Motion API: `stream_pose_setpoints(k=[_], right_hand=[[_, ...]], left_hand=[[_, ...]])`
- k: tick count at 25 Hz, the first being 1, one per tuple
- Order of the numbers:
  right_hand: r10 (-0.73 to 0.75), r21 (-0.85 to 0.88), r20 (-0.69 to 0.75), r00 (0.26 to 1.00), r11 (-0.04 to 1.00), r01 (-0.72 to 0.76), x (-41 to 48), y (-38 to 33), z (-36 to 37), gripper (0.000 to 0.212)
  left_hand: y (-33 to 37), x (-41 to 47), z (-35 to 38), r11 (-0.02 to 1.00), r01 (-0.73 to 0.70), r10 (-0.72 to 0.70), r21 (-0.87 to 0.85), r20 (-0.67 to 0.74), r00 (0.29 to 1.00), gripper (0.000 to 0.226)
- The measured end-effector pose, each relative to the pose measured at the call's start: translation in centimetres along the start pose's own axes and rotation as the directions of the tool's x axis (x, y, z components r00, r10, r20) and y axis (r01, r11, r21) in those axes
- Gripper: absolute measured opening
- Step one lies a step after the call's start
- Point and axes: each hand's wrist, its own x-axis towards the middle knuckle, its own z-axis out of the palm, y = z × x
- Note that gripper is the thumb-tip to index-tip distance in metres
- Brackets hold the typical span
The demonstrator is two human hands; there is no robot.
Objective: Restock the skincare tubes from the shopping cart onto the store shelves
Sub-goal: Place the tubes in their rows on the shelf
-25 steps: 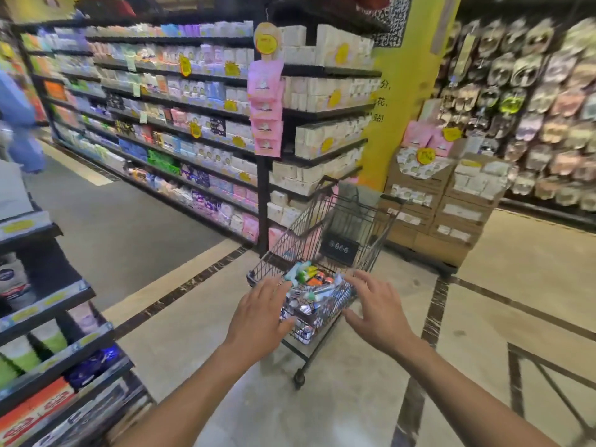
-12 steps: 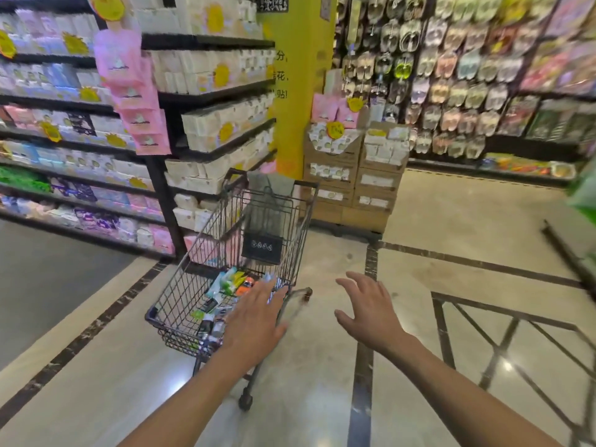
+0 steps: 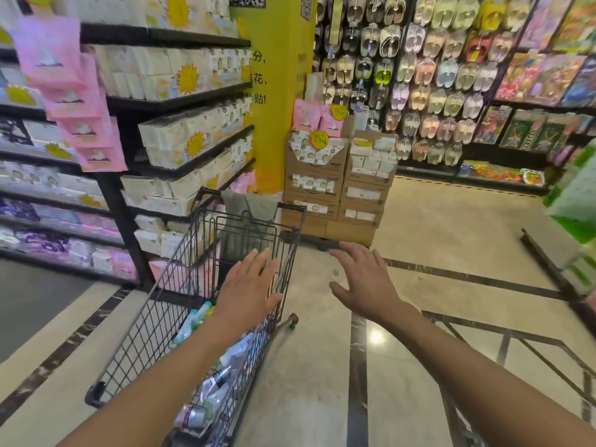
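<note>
Tubes [image 3: 211, 390] lie in a heap on the bottom of the wire cart [image 3: 145, 333], at its near end. Above the cart's right side is the left hand [image 3: 248, 293], fingers straight and close together, holding nothing. The right hand [image 3: 366, 285] hangs over the floor beside the cart, fingers spread, also empty. Behind the cart stand shelves [image 3: 180, 104] of white packs and stacked boxes [image 3: 338, 191].

Retail shop, supermarket aisle. Black shelves [image 3: 180, 106] packed with boxed goods and yellow price tags [image 3: 188, 79] left of the left fingers [image 3: 258, 262], wire shopping cart [image 3: 145, 333] below them. Stacked cartons [image 3: 314, 175] and hanging slippers [image 3: 419, 72] beyond the right fingers [image 3: 346, 254].
</note>
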Motion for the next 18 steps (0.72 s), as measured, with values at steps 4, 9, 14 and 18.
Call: stream_pose_setpoints(k=[4, 9, 14, 18], right_hand=[[-0.077, 0.016, -0.015, 0.997, 0.997, 0.077, 7.1, -0.4, 1.8, 0.065], [-0.188, 0.072, 0.026, 0.982, 0.98, 0.186, 15.8, -0.5, 6.5, 0.065], [-0.384, 0.134, 0.113, 0.917, 0.92, 0.368, 25.1, -1.0, 11.8, 0.067], [-0.552, 0.186, 0.164, 0.817, 0.831, 0.524, 29.6, -3.6, 15.9, 0.068]], left_hand=[[-2.2, 4.6, 0.6, 0.999, 0.034, -0.035, 0.015, 0.017, 0.999, 0.076], [-6.2, 8.7, 3.4, 0.985, 0.167, -0.168, 0.037, 0.028, 0.985, 0.077], [-9.4, 10.8, 6.4, 0.929, 0.367, -0.369, 0.044, 0.078, 0.926, 0.078], [-11.3, 9.6, 8.1, 0.846, 0.532, -0.532, 0.038, 0.126, 0.837, 0.078]])
